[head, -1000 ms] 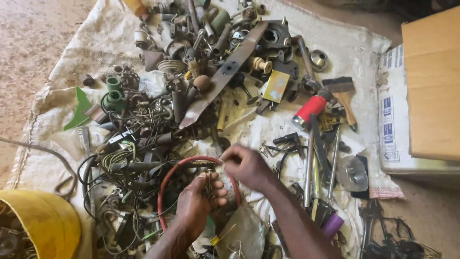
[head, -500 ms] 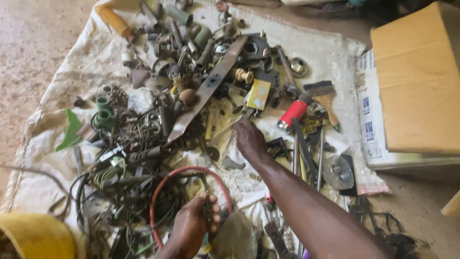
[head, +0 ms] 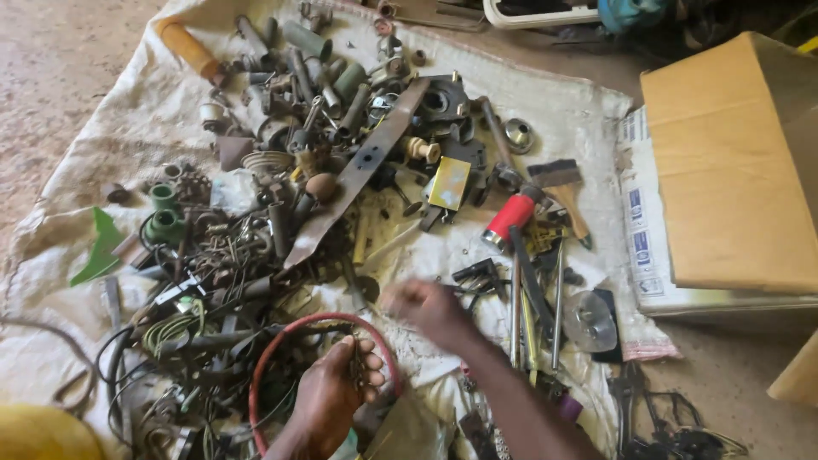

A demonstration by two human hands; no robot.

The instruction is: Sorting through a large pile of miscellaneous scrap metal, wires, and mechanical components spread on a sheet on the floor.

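Left hand (head: 334, 393): fingers curled on a small dark metal part, inside the red ring (head: 317, 325). Right hand (head: 423, 304): blurred, finger state unclear, just right of and above it, nearer the loose tools (head: 520, 281).

A bare floor of packed reddish-brown dirt (head: 60, 60) fills the scene, lit by soft, even daylight with no hard shadows. Over it lies a worn off-white woven sack cloth (head: 579, 119), wrinkled and stained. To the right stands a plain brown cardboard box (head: 724, 170) atop a flat white printed carton (head: 648, 255) — both on the ground. A yellow rounded plastic container (head: 38, 434) shows at the lower-left corner.
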